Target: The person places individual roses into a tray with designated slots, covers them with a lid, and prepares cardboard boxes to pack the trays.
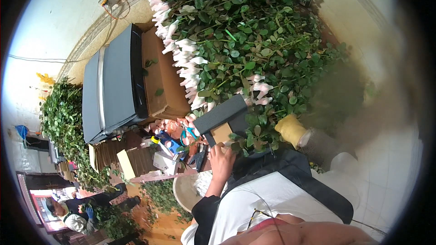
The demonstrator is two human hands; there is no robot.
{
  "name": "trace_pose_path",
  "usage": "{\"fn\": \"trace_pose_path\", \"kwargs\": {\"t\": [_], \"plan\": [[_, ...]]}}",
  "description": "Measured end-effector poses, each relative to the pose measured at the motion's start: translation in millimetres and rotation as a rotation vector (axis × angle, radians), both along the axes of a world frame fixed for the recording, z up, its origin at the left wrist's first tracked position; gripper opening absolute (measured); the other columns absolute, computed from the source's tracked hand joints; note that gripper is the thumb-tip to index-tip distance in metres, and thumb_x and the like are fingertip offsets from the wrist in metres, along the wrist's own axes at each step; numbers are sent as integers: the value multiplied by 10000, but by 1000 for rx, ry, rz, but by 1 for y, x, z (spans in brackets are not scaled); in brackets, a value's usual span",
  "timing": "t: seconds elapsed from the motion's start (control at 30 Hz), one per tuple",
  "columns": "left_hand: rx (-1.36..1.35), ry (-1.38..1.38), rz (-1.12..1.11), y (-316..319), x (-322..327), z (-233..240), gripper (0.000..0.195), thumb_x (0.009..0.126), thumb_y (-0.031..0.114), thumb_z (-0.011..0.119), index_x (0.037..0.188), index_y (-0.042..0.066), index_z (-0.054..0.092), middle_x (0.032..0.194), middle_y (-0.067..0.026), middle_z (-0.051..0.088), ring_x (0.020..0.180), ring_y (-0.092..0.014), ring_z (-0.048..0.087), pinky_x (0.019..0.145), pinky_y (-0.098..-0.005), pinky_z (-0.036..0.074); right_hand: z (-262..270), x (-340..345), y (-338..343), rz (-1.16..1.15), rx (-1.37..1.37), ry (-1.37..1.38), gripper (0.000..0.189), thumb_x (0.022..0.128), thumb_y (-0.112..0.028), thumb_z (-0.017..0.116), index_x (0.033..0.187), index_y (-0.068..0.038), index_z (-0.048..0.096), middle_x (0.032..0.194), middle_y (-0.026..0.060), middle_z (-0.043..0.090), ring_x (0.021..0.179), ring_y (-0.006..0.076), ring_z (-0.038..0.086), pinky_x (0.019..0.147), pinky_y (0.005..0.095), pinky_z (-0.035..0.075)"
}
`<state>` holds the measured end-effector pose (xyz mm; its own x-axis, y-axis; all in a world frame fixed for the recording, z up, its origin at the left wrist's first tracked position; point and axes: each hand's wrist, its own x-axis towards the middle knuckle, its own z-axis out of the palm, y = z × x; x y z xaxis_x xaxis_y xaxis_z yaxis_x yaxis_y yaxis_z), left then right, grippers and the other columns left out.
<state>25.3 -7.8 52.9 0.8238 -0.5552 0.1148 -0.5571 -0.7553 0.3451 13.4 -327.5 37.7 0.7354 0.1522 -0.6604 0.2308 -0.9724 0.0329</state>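
My left hand (221, 160), bare, is at the near edge of a tan cardboard piece (221, 133) on a dark sheet. Its fingers are curled, and their grip on the edge is unclear. A dark grey ridged board (220, 114) lies along the far side of that sheet. In a yellow glove, my right hand (291, 131) is beside leafy stems (257, 134); its fingertips are partly hidden, so any hold is unclear. Several flower heads in white net sleeves (261, 90) rest just beyond the board.
A large heap of leafy stems (252, 41) covers the table's far side. Left are a stack of dark sheets (112, 85), a cardboard box (161, 75), blue-handled scissors (188, 136), a black stapler (198, 158) and a bucket (182, 190). Another person (75, 211) holds foliage at lower left.
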Motion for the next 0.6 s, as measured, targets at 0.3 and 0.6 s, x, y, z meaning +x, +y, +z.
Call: {"fn": "trace_pose_path", "kwargs": {"t": [0.3, 0.6], "plan": [[-187, 344, -85, 26, 27, -25, 495, 765, 101, 790, 1240, 78, 650, 1180, -145, 552, 1034, -336, 590, 902, -404, 518, 88, 128, -38, -12, 570, 248, 565, 855, -410, 696, 1283, -52, 612, 1117, 150, 713, 1006, 301, 680, 823, 403, 539], [-373, 480, 38, 23, 27, -22, 643, 699, 188, 871, 1258, 34, 594, 1150, -178, 576, 1067, -388, 585, 916, -446, 498, -8, 16, -29, -44, 515, -586, 109, 842, -196, 619, 858, -110, 684, 745, 117, 683, 709, 339, 670, 632, 494, 528]]}}
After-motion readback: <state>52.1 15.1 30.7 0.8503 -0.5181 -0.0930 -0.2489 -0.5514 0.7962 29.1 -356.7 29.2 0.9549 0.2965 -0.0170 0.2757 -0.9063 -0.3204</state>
